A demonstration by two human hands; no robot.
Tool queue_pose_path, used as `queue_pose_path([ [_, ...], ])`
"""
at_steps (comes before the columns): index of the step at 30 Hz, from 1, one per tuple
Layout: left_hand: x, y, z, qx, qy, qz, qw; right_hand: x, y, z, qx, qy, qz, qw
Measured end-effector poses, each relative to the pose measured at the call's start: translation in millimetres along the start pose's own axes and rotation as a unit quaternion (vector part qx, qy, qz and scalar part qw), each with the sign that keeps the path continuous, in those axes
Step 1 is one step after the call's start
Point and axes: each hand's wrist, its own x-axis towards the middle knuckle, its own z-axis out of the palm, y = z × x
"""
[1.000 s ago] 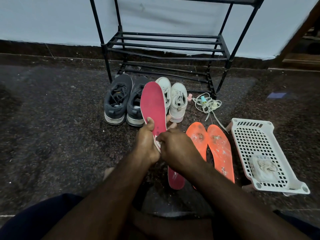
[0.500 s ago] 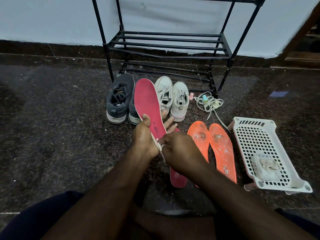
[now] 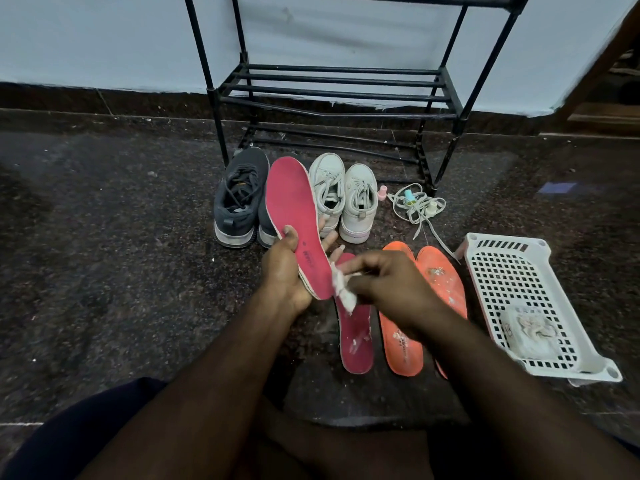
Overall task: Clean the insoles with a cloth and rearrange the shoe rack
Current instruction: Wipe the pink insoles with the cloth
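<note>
Pink insole held upright in L hand w/ thumb on its face, R hand pinching white cloth at heel edge, prob. touching; wipe heel-to-toe, firm strokes, keep L grip steady.

Print on both insoles too blurred to read

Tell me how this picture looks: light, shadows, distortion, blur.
Head view: dim, soft light, the dark speckled floor swallowing detail; wide-angle bending bows the shoe rack posts and the wall's base; faint rack shadows fall on the pale wall; right hand and cloth slightly smeared, while the held pink insole and white basket stay fairly sharp.
</note>
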Motion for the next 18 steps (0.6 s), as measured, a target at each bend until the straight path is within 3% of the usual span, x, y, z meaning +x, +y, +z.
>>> queue_pose_path([
  [3,-2.6,-2.9,-12.1,0.033,0.031,0.038,0.998,2.3,3.2,-29.6,0.16,0.044,0.072,0.984],
  [5,-5.3,-6.5,-19.8,0.092,0.055,0.044,0.993,2.5,8.1,-43.5,0.204,0.052,0.102,0.972],
  [12,-9.2,-21.2,-49.3,0.341,0.144,0.033,0.928,4.9,24.6,-56.7,0.286,0.049,0.14,0.947],
  [18,-1.8,-27.6,-71.5,0.433,0.2,0.002,0.879,5.2,30.6,-60.7,0.317,0.078,0.171,0.93],
])
